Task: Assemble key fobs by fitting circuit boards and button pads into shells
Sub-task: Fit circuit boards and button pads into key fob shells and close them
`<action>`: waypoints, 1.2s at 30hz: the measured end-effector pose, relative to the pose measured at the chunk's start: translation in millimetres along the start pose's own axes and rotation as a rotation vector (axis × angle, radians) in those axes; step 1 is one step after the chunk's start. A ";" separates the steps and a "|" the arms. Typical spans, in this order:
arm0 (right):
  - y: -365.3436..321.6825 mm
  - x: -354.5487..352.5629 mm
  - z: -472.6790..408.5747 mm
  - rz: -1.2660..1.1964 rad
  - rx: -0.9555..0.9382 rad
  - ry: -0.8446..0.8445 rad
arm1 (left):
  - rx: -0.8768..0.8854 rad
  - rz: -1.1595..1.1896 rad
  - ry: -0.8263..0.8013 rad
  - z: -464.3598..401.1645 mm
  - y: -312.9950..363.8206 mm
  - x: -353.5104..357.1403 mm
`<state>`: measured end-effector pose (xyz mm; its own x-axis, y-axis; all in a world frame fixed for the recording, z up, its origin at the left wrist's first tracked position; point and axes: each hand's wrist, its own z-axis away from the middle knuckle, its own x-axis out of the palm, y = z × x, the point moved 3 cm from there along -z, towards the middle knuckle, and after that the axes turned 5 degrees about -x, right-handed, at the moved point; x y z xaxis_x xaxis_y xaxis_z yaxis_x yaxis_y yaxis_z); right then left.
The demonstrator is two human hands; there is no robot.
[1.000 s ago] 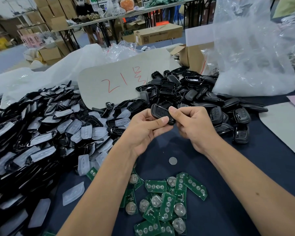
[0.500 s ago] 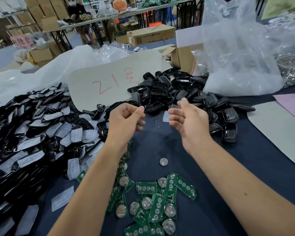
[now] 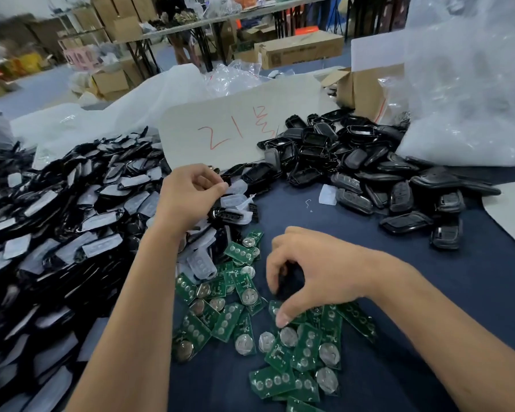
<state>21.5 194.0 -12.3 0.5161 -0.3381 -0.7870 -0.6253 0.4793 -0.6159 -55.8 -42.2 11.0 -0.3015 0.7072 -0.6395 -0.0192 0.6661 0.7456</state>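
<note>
Green circuit boards (image 3: 283, 331) lie heaped on the dark cloth, under the right hand (image 3: 318, 272), whose curled fingers reach down onto one; whether it is gripped cannot be told. Left hand (image 3: 191, 194) pinches a translucent button pad (image 3: 235, 200) at the shell pile (image 3: 60, 209). Risk: overlapping boards may lift together, or snagged pads drag neighbours.
</note>
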 end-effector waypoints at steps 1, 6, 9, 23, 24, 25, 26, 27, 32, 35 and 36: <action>-2.6 2.1 -1.3 0.006 -0.004 -0.017 | -0.003 -0.017 0.009 -1.1 -2.6 -4.3; 7.3 -4.6 -1.4 -0.235 0.026 0.086 | -0.046 -0.163 0.118 -3.4 -12.3 -25.8; 21.5 -6.1 -6.9 -0.452 0.044 0.349 | -0.114 -0.216 0.145 -4.1 -20.6 -41.8; 51.6 -2.9 -14.3 -0.920 0.161 0.910 | 0.238 -0.359 -0.130 2.2 29.4 32.6; 51.8 -3.7 -12.7 -0.930 0.173 0.921 | 0.244 -0.483 -0.191 4.0 31.8 48.4; 52.1 -4.2 -11.8 -0.933 0.182 0.933 | 0.234 -0.580 -0.228 5.9 31.9 60.5; 52.2 -5.2 -10.4 -0.931 0.188 0.946 | 0.230 -0.623 -0.235 7.6 31.5 68.8; 51.9 -6.1 -9.6 -0.929 0.187 0.958 | 0.236 -0.615 -0.212 8.7 31.4 72.3; 51.5 -11.4 -8.0 -0.801 0.152 1.062 | 0.344 -0.485 -0.084 17.1 41.6 66.0; 57.1 -13.0 -6.9 -0.787 0.171 1.125 | 0.370 -0.498 -0.096 22.7 47.1 67.8; 59.2 -13.3 -5.8 -0.798 0.180 1.145 | 0.380 -0.479 -0.084 23.3 49.1 67.0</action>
<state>-25.8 222.1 -38.4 -0.1190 -0.9855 0.1213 -0.2667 -0.0860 -0.9599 -54.8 43.4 0.5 -0.2667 0.3142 -0.9111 0.2117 0.9414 0.2626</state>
